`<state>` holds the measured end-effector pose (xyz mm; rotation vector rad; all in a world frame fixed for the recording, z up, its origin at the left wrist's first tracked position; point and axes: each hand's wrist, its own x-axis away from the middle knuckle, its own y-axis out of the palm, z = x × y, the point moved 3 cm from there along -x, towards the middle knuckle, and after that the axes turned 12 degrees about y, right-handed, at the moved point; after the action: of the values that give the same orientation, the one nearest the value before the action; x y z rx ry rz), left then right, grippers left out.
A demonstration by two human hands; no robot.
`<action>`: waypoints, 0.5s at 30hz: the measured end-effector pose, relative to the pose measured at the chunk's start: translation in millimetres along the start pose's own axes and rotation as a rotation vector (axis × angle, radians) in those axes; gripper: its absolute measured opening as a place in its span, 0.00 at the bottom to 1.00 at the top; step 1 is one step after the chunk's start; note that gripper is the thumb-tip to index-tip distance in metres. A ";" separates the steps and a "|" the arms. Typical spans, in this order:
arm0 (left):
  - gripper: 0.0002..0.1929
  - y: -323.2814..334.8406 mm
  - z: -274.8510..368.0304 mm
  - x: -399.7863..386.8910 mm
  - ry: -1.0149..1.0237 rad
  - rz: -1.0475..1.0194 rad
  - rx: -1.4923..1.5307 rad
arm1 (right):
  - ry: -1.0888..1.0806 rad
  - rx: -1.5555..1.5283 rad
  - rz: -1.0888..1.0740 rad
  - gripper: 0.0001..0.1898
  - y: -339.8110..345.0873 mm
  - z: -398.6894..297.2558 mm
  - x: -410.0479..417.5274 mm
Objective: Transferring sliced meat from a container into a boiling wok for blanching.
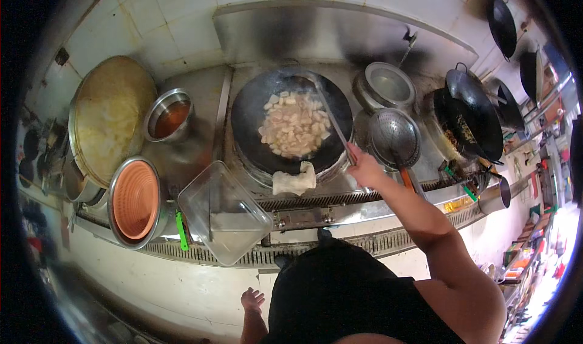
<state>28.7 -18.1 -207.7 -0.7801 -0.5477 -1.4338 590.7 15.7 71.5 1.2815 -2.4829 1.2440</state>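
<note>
A large black wok [250, 134] sits on the burner in front of me, with a heap of pale food pieces [294, 125] in it and steam above. My right hand [365, 166] grips the long handle of a metal wok ladle [332, 114], whose head is against the wok's far right side. Over the near rim of the wok lies a folded whitish cloth [295, 180], which neither hand touches. My left hand [253, 300] hangs low beside my body, fingers apart, with nothing in it.
A clear plastic tub [227, 225], an orange basket in a metal bowl [135, 200], a pot of reddish liquid [171, 118] and a big steaming pot [114, 111] stand left. To the right are a skimmer [394, 134], a metal pot [389, 84] and another black wok [471, 116].
</note>
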 end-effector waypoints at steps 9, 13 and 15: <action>0.23 0.4 -8.5 6.2 -0.024 -0.023 -0.016 | 0.345 -1.156 -0.793 0.24 38.4 26.9 -17.6; 0.23 0.4 -2.8 8.9 -0.061 -0.033 -0.100 | 0.468 -1.643 -1.192 0.18 42.1 14.8 6.5; 0.22 -5.1 -3.2 -0.3 -0.036 -0.035 -0.061 | 0.459 -1.619 -1.175 0.18 29.0 7.1 28.3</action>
<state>23.3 -20.1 -209.3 -0.8502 -0.5498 -1.4771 553.8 1.7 60.1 1.1510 -1.0907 -0.6273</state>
